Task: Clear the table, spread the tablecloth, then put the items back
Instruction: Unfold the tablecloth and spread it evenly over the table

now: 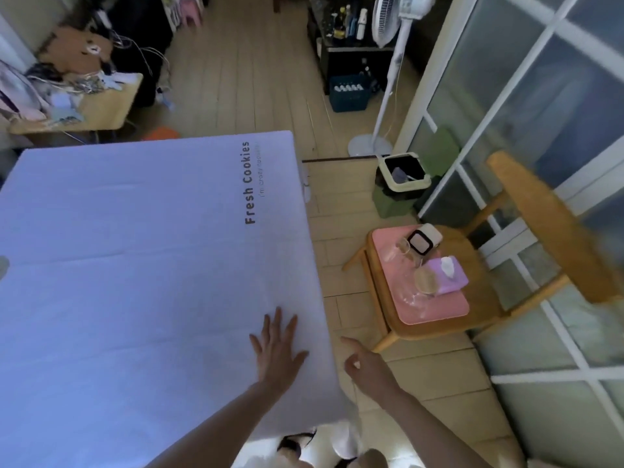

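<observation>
A pale lavender tablecloth [135, 248] printed "Fresh Cookies" lies spread over the table. My left hand [278, 349] rests flat on it near the table's right front corner, fingers straight and splayed. My right hand [366, 364] hovers beside the table edge over the floor, forefinger stretched toward the chair, other fingers loosely curled, holding nothing. On a wooden chair [540, 231] to the right lies a pink mat [439, 309] bearing a white-and-black box-like item [424, 239], a purple tissue pack [449, 276] and two clear glasses [425, 280].
A green bin with a cream rim [401, 184] stands on the floor beyond the chair. A white standing fan [388, 79], a dark shelf with bottles [351, 25] and a glass door [540, 96] lie at the right. A cluttered wooden side table [101, 103] is at back left.
</observation>
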{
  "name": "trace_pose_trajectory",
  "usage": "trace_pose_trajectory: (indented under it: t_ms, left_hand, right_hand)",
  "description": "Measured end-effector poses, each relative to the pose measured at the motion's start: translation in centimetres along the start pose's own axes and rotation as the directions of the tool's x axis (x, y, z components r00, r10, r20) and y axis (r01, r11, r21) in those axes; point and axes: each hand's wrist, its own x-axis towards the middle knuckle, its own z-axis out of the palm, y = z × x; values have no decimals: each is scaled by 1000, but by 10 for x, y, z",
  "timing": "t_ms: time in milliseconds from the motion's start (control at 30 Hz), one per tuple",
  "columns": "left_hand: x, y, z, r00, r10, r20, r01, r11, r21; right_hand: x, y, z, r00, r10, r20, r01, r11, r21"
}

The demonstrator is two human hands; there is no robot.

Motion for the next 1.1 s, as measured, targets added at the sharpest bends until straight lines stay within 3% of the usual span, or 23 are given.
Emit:
trace_pose_trajectory:
  t_ms: [67, 233, 433, 633, 933, 1100]
  left_hand:
    - [8, 12, 10, 1000, -9, 13, 9, 1000, 4]
    - [28, 43, 23, 976, -208, -63, 209, 978, 17]
    - [12, 86, 39, 888, -452, -90, 449, 892, -46]
    - [-21, 116, 66, 814, -559, -160, 554, 829, -79]
    - [-27, 139, 87, 742, -604, -290, 590, 794, -145]
    - [-27, 159, 108, 624, -689, -368, 669, 715, -203]
  right_hand:
    - [9, 11, -15, 998, -27, 50, 28, 999, -22]
    - [46, 38, -60, 978, -49, 202, 71, 992, -101]
    - [80, 60, -126, 922, -100, 373, 186, 962, -202]
    - [110, 58, -164, 893, -181, 412, 321, 899, -299]
    - [161, 31, -161, 841, -244, 483, 443, 824, -355]
    - [200, 15, -164, 802, -268, 534, 488, 809, -328]
